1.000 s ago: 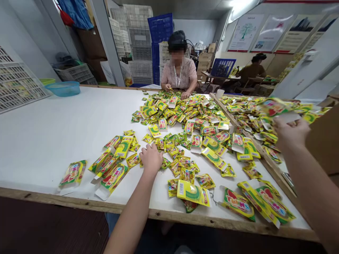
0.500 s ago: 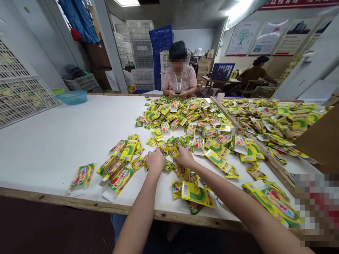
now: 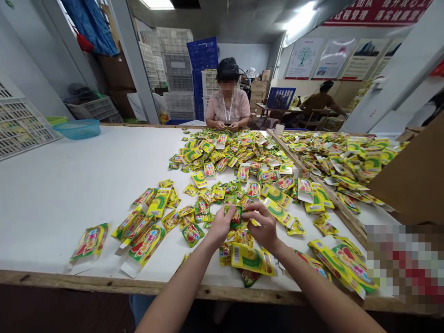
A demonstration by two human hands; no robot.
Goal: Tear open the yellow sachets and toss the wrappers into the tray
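Observation:
My left hand (image 3: 221,225) is closed on a small green candy sachet (image 3: 236,217), with the thumb on top of it. At the sachet's right edge is my right hand (image 3: 263,226); its fingers are bent and apart, and whether they touch the sachet is hard to see. Around both hands lie loose yellow and green sachets, among them a green one (image 3: 192,234) to the left. A flat yellow carton (image 3: 253,259) lies below my right hand. More yellow cartons (image 3: 147,243) are grouped on the left, some with open white flaps.
A large heap of cartons and sachets (image 3: 229,150) covers the table's far middle, where a person (image 3: 228,104) sits. A wooden strip (image 3: 294,159) divides it from another heap (image 3: 360,155). A blue basin (image 3: 81,129) stands far left; a brown cardboard piece (image 3: 409,180) juts in at right.
Both hands have moved right and nearer to me, out of the loose sachets. A green sachet is now in my left hand. My right hand has let go of a yellow sachet. The view has shifted slightly.

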